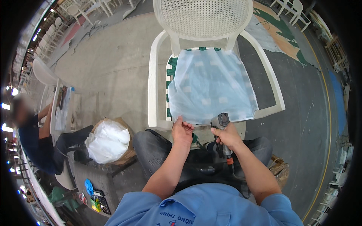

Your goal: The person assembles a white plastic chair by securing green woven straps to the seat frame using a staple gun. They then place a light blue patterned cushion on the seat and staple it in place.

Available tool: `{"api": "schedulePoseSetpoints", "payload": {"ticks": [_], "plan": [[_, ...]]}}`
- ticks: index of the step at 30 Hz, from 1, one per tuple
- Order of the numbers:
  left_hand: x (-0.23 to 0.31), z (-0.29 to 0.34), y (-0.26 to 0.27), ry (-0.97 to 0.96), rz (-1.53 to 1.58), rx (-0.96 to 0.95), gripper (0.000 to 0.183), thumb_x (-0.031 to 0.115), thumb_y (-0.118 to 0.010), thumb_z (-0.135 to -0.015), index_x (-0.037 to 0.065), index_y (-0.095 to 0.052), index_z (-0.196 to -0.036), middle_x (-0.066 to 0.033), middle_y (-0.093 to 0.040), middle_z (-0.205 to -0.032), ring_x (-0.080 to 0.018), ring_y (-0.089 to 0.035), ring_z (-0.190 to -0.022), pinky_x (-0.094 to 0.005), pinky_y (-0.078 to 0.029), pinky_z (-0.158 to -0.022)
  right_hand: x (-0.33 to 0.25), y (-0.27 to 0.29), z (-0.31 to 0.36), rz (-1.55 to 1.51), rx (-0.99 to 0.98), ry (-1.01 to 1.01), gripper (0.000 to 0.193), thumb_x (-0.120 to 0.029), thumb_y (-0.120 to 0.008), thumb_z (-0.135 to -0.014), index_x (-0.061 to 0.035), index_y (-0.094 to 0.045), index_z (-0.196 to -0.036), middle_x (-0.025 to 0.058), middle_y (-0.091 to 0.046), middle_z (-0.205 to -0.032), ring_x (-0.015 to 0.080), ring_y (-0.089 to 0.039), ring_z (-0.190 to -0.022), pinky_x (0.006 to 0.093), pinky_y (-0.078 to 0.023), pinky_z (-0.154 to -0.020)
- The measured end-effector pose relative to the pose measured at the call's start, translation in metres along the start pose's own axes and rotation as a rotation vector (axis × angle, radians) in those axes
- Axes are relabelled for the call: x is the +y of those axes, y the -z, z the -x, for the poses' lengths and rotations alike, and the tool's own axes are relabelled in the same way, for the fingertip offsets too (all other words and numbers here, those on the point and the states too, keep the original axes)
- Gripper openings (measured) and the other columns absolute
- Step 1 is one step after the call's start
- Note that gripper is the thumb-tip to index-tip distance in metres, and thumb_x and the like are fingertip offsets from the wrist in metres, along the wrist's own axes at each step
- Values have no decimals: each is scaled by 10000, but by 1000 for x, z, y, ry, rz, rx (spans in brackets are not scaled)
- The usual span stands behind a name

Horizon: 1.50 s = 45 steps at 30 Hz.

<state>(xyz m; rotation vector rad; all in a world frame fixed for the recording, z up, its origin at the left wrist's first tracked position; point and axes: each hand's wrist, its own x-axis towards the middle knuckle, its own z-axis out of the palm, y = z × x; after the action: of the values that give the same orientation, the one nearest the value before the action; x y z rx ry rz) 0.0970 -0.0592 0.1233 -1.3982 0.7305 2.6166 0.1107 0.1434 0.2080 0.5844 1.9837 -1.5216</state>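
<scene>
A white armchair frame (154, 75) with a woven cane back stands in front of me. Green webbing straps (168, 83) cross its seat, and a thin pale-blue fabric sheet (211, 84) lies over them. At the front left edge of the seat, my left hand (182, 132) is turned palm up. Its fingers are curled, with the thumb and fingertip at the sheet's border. My right hand (228, 136) is wrapped round a grey air staple gun (221, 121), with a hose fitting below. The gun's head is at the front rail, right of the left hand; whether it touches is hard to tell.
To my left, a bag of white material (109, 141) stands beside a dark bench (96, 175) carrying scissors (83, 198) and small items. Further left, a co-worker (36, 139) sits at another chair (45, 71). Sheets of material (279, 34) lie on the floor at the far right.
</scene>
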Motion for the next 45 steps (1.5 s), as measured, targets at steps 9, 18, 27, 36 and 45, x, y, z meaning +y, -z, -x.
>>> {"api": "schedulePoseSetpoints", "payload": {"ticks": [9,18,27,36,45], "plan": [[-6,73,30,-38,-249,1,346,222,-594,-1087,92,-509,-1396,-82,-670,-1149,-260,-669,-874,-414,-581,-775,0,2,1,13,2,-21,474,-190,-827,-919,-1,-589,-1283,86,-691,-897,149,-629,-554,311,-502,-482],[-39,78,40,-1012,-1776,-457,837,74,-666,-916,-87,-255,-1628,-320,-306,-1667,-522,-251,-1567,-585,-211,-1288,-3,-2,3,13,29,-26,472,-172,-830,-911,25,-581,-1261,88,-690,-874,149,-629,-551,308,-485,-468],[3,25,30,-962,-2210,-365,826,82,-585,-914,-29,-243,-1657,-186,-261,-1741,-385,-212,-1627,-453,-198,-1324,-15,-2,14,14,-19,13,323,-202,-842,-910,50,-697,-1052,57,-681,-724,136,-626,-541,299,-462,-468],[13,30,38,-905,-2363,-374,817,134,-545,-965,-1,-194,-1690,-145,-150,-1788,-321,-163,-1650,-425,-146,-1341,-24,-32,1,35,-81,-24,336,-208,-845,-904,44,-706,-1077,61,-697,-769,131,-630,-542,284,-465,-468],[11,21,47,-940,-2229,-407,730,153,-490,-1032,1,-209,-1688,-158,-162,-1780,-340,-176,-1644,-442,-170,-1337,-29,-62,2,140,-98,39,410,-188,-840,-906,18,-656,-1209,69,-714,-837,136,-637,-555,310,-513,-521]]}}
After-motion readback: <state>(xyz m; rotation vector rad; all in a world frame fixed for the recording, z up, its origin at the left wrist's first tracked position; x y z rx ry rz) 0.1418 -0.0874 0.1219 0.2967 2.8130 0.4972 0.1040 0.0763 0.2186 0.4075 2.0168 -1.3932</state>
